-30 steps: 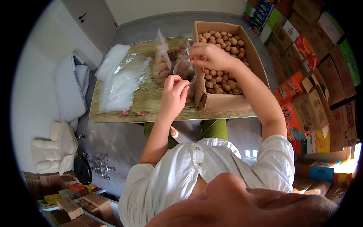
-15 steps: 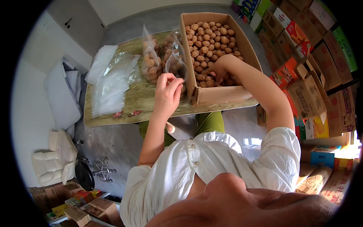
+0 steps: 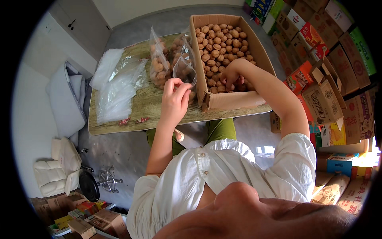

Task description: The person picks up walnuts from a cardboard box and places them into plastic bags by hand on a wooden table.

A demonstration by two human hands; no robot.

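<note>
Pinching with the left hand the rim of an open, clear plastic bag over a wood-patterned table. Reaching with the right hand, loosely curled, into round brown walnuts inside a tan cardboard box; cannot tell whether gripping any. Separated from the nuts by the box's side wall, just beside the bag. Crowded on the left by a walnut-filled clear bag, then flat translucent bags. Flanked at far right by stacked multicoloured cartons.

Wood-grain table: clear plastic bags left, walnut-filled bags midway, open cardboard box right.
</note>
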